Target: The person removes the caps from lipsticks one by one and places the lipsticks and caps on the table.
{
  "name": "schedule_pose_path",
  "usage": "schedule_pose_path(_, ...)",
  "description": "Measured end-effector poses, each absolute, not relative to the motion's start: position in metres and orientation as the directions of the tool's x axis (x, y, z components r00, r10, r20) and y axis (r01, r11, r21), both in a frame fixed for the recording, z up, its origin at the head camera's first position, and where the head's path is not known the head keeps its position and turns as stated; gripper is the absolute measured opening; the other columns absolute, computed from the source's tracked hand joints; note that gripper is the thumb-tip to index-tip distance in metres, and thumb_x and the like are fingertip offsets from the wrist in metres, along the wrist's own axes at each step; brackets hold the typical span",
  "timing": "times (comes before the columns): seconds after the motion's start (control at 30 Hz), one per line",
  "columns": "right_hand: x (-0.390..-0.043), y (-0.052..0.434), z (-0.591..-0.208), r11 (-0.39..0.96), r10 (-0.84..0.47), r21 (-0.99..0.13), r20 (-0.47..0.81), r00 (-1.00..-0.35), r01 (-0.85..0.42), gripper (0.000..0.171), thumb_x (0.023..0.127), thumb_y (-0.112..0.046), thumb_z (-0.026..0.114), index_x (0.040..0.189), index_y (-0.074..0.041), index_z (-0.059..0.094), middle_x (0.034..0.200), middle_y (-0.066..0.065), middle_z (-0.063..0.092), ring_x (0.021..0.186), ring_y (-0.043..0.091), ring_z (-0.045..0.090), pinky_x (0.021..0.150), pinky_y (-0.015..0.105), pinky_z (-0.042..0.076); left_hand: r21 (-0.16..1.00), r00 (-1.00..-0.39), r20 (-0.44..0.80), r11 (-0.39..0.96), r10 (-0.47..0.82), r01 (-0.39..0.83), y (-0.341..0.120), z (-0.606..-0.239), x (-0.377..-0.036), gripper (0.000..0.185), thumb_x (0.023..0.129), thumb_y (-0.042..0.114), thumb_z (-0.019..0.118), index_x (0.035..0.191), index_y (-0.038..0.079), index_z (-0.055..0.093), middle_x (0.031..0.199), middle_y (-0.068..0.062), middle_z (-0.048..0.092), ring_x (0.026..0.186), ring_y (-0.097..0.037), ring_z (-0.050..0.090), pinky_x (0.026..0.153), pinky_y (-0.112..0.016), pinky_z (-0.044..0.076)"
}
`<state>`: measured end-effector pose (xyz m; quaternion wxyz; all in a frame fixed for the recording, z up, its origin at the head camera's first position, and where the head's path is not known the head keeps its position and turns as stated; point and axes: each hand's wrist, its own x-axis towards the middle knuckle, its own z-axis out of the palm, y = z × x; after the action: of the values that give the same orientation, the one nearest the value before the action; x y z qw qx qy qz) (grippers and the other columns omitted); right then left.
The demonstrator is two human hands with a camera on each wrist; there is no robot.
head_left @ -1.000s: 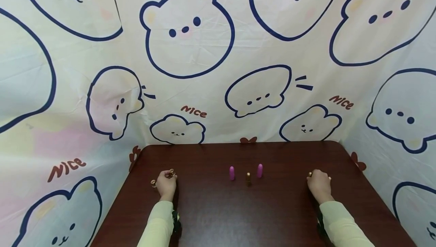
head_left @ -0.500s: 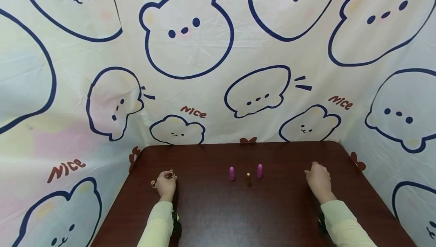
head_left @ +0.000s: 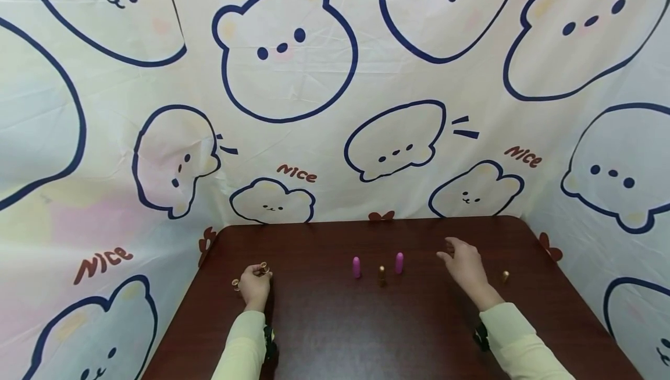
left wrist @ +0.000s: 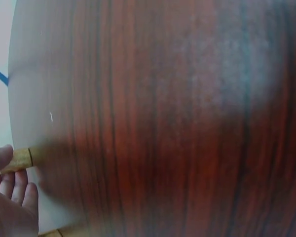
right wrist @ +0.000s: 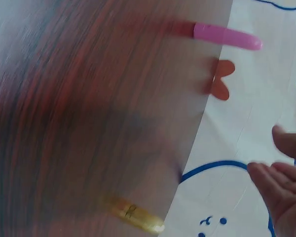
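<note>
My left hand [head_left: 255, 286] pinches a short gold tube [left wrist: 18, 160] between thumb and fingers, at the table's left. A second gold tube [head_left: 235, 284] stands beside it, its lower part partly hidden. Over the right half of the table, my right hand [head_left: 464, 266] holds nothing, fingers loosely extended with the thumb apart. To its right stands a gold bullet-shaped piece [head_left: 505, 276], also visible in the right wrist view [right wrist: 138, 217]. Left of that hand is a pink round-tipped piece [head_left: 399, 263]; another pink piece [head_left: 356, 267] and a gold bullet-shaped piece [head_left: 382, 276] stand nearby.
The dark brown wooden table [head_left: 335, 327] has rounded far corners. A pale cloth [head_left: 293, 89] printed with cartoon bears hangs close behind it and along both sides.
My right hand has let go of the gold bullet-shaped piece at the right, which stays standing. The hand has moved left and its fingers have opened out. My left hand stays put.
</note>
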<state>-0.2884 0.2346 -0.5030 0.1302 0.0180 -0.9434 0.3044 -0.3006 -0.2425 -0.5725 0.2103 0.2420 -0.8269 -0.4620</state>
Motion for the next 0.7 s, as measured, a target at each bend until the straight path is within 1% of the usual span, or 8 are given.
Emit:
schedule_pose_path(0.17,-0.291,0.217,-0.505,0.763,-0.021,-0.626,0.222,-0.975,-0.159,0.042,0.089,-0.012,0.071,0.125,0.007,0.058,0.112,0.025,0.064,0.099,0.037,0.063,0.083,0.05,0.052,0.867,-0.801,0.127,0.458,-0.585,-0.197,-0.243,-0.574,-0.301,0.025,0.078,-0.004,0.073,0.101,-0.01,0.063,0.097,-0.029,0.066,0.091,-0.044,0.06,0.084,-0.052,0.043)
schedule_pose_path(0.37,-0.295,0.199,-0.514,0.729,-0.075,-0.661,0.186,-0.98,-0.181,0.04,0.088,-0.011,0.073,0.122,0.005,0.061,0.11,0.02,0.066,0.097,0.033,0.064,0.083,0.047,0.053,0.869,-0.806,0.119,0.454,-0.58,-0.198,-0.244,-0.575,-0.299,0.025,0.08,-0.004,0.073,0.102,-0.01,0.064,0.098,-0.029,0.065,0.091,-0.044,0.06,0.083,-0.053,0.045)
schedule_pose_path(0.57,-0.303,0.184,-0.523,0.716,-0.094,-0.671,0.181,-0.979,-0.193,0.033,0.086,-0.009,0.074,0.116,0.004,0.065,0.106,0.017,0.068,0.091,0.028,0.065,0.079,0.045,0.054,0.869,-0.81,0.134,0.461,-0.57,-0.181,-0.245,-0.573,-0.299,0.025,0.079,-0.005,0.073,0.101,-0.012,0.063,0.097,-0.03,0.066,0.091,-0.044,0.06,0.084,-0.053,0.044)
schedule_pose_path(0.7,-0.307,0.176,-0.528,0.721,-0.084,-0.674,0.146,-0.986,-0.161,0.028,0.086,-0.009,0.075,0.111,0.001,0.068,0.105,0.013,0.068,0.089,0.025,0.064,0.078,0.043,0.055,0.868,-0.812,0.131,0.462,-0.569,-0.184,-0.245,-0.575,-0.3,0.025,0.08,-0.004,0.073,0.102,-0.011,0.064,0.097,-0.029,0.066,0.091,-0.044,0.061,0.084,-0.053,0.044)
